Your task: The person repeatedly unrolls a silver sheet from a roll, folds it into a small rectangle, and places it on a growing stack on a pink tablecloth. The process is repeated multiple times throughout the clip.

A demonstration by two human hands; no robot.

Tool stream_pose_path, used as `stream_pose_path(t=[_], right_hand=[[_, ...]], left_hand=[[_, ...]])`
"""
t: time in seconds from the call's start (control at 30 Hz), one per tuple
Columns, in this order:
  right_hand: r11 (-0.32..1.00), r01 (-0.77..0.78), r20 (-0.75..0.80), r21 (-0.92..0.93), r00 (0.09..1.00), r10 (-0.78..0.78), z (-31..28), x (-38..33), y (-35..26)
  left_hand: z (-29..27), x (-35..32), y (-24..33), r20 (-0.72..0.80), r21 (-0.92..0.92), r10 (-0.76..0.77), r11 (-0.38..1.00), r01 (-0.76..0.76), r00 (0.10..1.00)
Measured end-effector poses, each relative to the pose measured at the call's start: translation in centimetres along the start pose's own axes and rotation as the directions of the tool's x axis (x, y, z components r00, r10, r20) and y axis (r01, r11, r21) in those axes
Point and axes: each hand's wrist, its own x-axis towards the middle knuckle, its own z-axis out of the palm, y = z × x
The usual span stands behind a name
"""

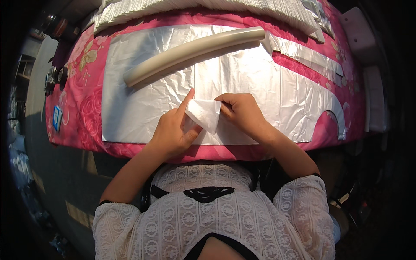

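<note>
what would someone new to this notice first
Probably the bright pink floral cloth covering the table, with a silvery sheet across its middle. A long, pale roll slants over the sheet's upper part. Below it, the left hand and right hand meet at a small white piece.

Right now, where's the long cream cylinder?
The cylinder lies slantwise on the wrinkled silvery sheet, upper centre of the head view, beyond the left hand and right hand.
</note>
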Motion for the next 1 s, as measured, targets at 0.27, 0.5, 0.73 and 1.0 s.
stream_pose_path(t=[0.27, 0.5, 0.73, 1.0], right_hand=[[0.847, -0.500, 0.309, 0.178, 0.846, 0.435, -1.5, 3.0, 0.0], [0.806, 0.184, -0.111, -0.562, 0.949, -0.294, -0.7, 1.0, -0.1], [0.857, 0.450, 0.171, -0.250, 0.892, -0.419, -2.2, 2.9, 2.5], [0.890, 0.439, 0.187, -0.120, 0.891, -0.414, -2.7, 3.6, 2.7]], left_hand=[[2.4, 1.0, -0.2, -0.063, 0.430, 0.360, 0.852, -0.300, 0.931], [2.5, 2.1, -0.2, -0.124, 0.453, 0.352, 0.852, -0.263, 0.928], [2.3, 3.5, -0.1, -0.142, 0.545, 0.400, 0.795, -0.266, 0.906], [2.5, 3.9, -0.1, -0.093, 0.712, 0.489, 0.642, -0.286, 0.867]])
